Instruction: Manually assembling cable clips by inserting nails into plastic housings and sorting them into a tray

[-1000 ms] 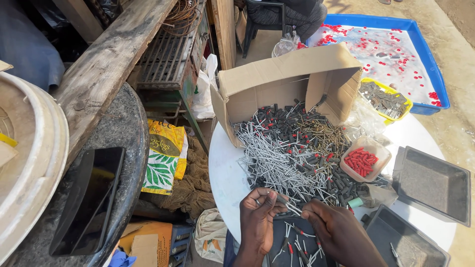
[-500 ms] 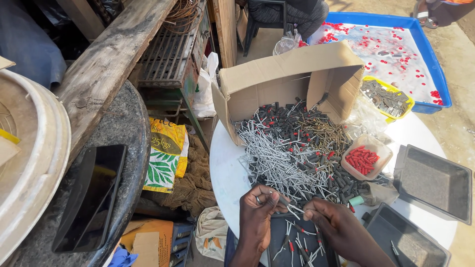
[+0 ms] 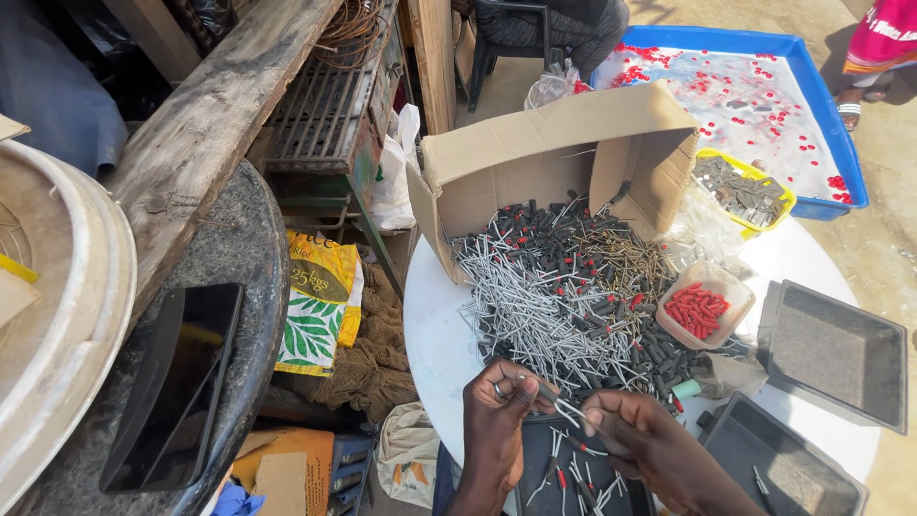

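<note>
My left hand (image 3: 498, 413) and my right hand (image 3: 638, 441) meet at the near edge of a round white table (image 3: 435, 334). Together they pinch a thin bent metal wire piece (image 3: 565, 412) with a dark sleeve at its left end. Under the hands a dark tray (image 3: 535, 478) holds several finished wire pieces with red and black ends. Just beyond lies a big heap of grey wires, black sleeves and brass pins (image 3: 573, 291), spilling from an opened cardboard box (image 3: 535, 158).
A clear tub of red caps (image 3: 702, 308) and two empty dark trays (image 3: 836, 349) (image 3: 778, 459) sit at the right. A yellow tub of metal parts (image 3: 743, 189) and a blue tray (image 3: 821, 105) lie behind. A dark phone (image 3: 177, 377) rests on a stone slab at left.
Both hands stay at the table's near edge. They have drawn closer together around the wire piece, with the right fingers now up at the wire's end.
</note>
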